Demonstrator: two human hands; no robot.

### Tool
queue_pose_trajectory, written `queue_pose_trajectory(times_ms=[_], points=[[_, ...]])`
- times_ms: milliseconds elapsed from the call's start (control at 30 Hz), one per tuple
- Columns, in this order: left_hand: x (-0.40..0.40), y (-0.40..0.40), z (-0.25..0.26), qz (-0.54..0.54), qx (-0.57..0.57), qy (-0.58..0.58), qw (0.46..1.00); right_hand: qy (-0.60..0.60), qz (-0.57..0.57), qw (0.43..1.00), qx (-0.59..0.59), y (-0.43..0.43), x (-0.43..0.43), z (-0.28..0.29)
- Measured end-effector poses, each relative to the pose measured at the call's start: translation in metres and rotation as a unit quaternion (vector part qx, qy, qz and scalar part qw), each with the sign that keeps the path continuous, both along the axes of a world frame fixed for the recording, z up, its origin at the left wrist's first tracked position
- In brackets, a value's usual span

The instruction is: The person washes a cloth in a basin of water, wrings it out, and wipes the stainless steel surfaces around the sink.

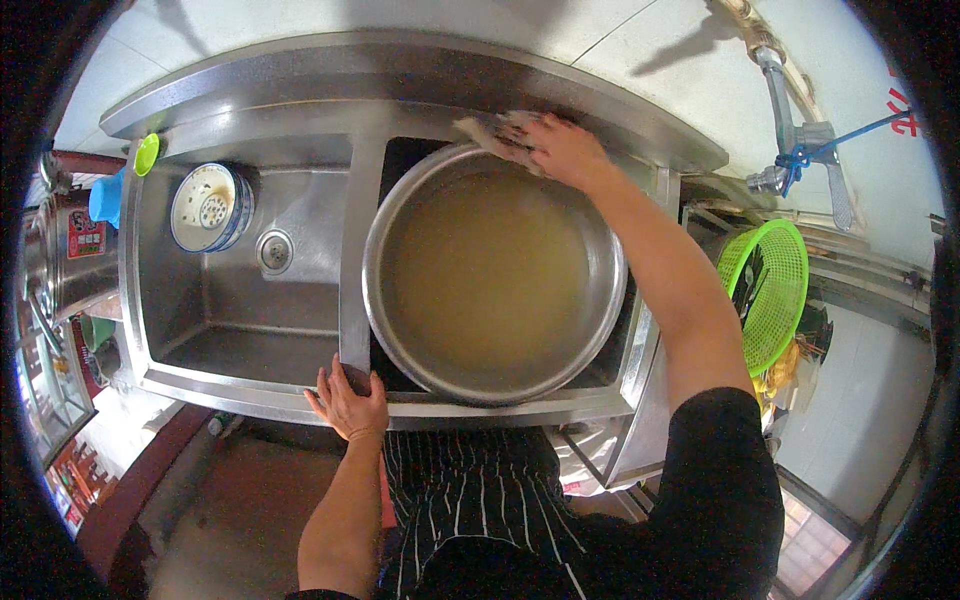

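Observation:
My right hand (570,154) presses a blurred greyish cloth (499,139) against the sink's back ledge, just beyond the far rim of a large round metal basin (373,300). Cloudy yellowish water (487,262) partly fills this basin, which sits in the right bay of a stainless steel double sink (363,180). My left hand (349,401) rests with fingers apart on the sink's front edge, where the divider meets it. Nothing is held in it. In the left bay, stacked bowls (212,208) with blue patterns stand near the drain (274,251); the top one has food residue.
A faucet (787,142) tied with blue cord juts from the wall at the right. Below it a green plastic basket (780,300) holds dark utensils. A small green dish (147,154) and a blue container (106,196) are at the left rim.

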State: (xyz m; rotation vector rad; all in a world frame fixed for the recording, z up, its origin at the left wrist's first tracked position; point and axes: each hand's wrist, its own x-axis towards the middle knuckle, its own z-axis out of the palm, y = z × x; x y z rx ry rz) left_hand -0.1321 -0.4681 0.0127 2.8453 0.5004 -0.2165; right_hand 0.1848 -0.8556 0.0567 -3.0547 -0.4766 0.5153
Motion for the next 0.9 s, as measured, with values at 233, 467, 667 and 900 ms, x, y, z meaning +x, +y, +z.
queue_pose_trajectory(times_ms=[233, 467, 667, 900], points=[[0.001, -0.004, 0.001, -0.004, 0.001, 0.004, 1.000, -0.129, -0.131, 0.980, -0.080, -0.158, -0.086, -0.029], [-0.001, -0.008, 0.002, -0.001, 0.029, 0.018, 0.999, -0.188, -0.169, 0.967, -0.035, -0.165, -0.243, -0.041], [-0.004, -0.009, -0.003, -0.004, 0.026, 0.019, 0.999, -0.075, -0.258, 0.962, -0.037, -0.103, -0.446, -0.025], [0.002, -0.013, 0.018, 0.004, -0.011, 0.043, 0.999, 0.042, -0.612, 0.738, 0.280, -0.084, -0.485, 0.048]])
